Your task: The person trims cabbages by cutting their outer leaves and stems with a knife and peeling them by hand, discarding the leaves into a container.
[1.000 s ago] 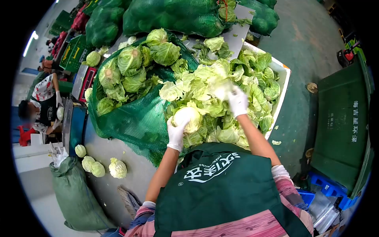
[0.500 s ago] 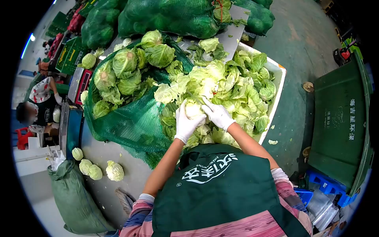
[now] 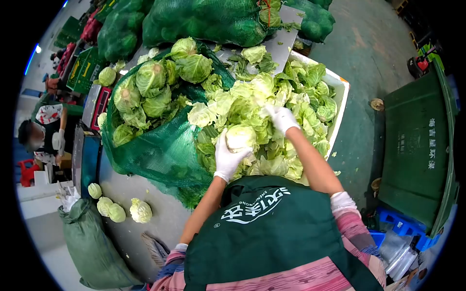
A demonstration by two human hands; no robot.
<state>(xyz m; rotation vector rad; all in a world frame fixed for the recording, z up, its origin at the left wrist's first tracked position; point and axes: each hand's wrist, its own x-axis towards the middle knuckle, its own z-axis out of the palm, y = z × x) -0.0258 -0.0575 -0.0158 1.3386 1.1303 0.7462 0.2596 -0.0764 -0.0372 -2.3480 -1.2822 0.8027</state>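
My left hand (image 3: 228, 157), in a white glove, is wrapped round the lower left side of a pale, smooth cabbage head (image 3: 241, 138). Up and to the right, my gloved right hand (image 3: 281, 119) is over the heap of loose leaves (image 3: 252, 104); its fingers are smeared, and what they hold, if anything, cannot be made out. The leaves fill a white box (image 3: 342, 92). Beside it on the left, an open green net bag (image 3: 160, 148) holds several cabbages (image 3: 150, 77) with outer leaves on.
Full net bags (image 3: 204, 22) lie at the back. Several trimmed cabbages (image 3: 141, 210) sit on the metal table (image 3: 165, 194) at left, near a green sack (image 3: 92, 242). A co-worker (image 3: 51, 128) stands far left. A large green bin (image 3: 412, 155) is at right.
My right hand came down to the cabbage, then moved back up and right over the leaves. My left hand still holds the cabbage. The co-worker's arm has moved.
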